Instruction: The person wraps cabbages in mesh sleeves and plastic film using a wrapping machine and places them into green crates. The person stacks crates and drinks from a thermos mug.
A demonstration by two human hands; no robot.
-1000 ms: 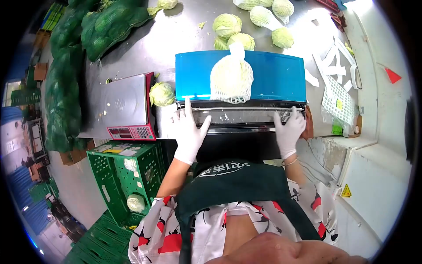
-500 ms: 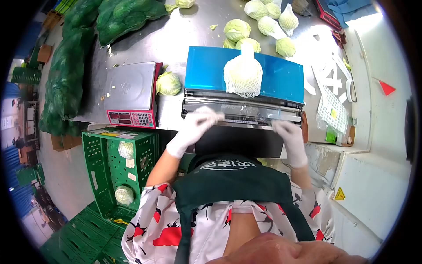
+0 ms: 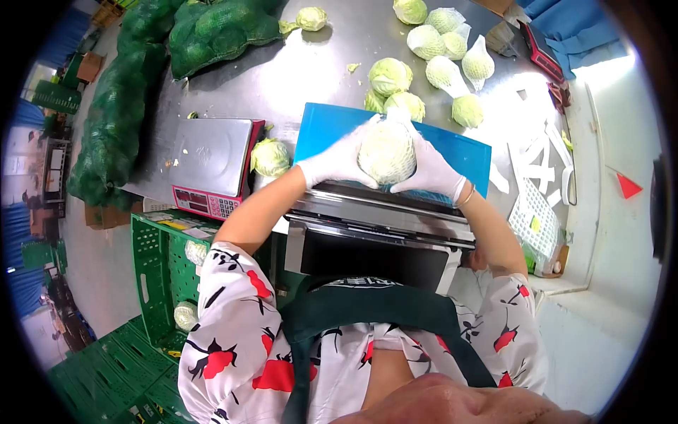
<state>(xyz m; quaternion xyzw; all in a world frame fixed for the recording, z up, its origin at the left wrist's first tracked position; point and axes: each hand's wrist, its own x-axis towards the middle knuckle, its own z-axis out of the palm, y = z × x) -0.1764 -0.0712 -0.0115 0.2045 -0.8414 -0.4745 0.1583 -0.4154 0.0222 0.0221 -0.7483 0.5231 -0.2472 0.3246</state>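
Cupping a netted cabbage (image 3: 387, 152) between both hands (image 3: 341, 160).

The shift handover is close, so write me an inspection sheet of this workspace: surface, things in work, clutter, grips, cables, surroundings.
Surface: metal table, with a leaf scrap on it.
Things in work: netted cabbage held at the blue panel; whether it touches the panel is unclear.
Clutter: white strips lying loose at the right.
Left grip: gloved, cupping the cabbage's left side.
Right grip: gloved, cupping its right side.
Cables: nothing clearly seen.
Surroundings: scale, green crate and net sacks, all at the left.
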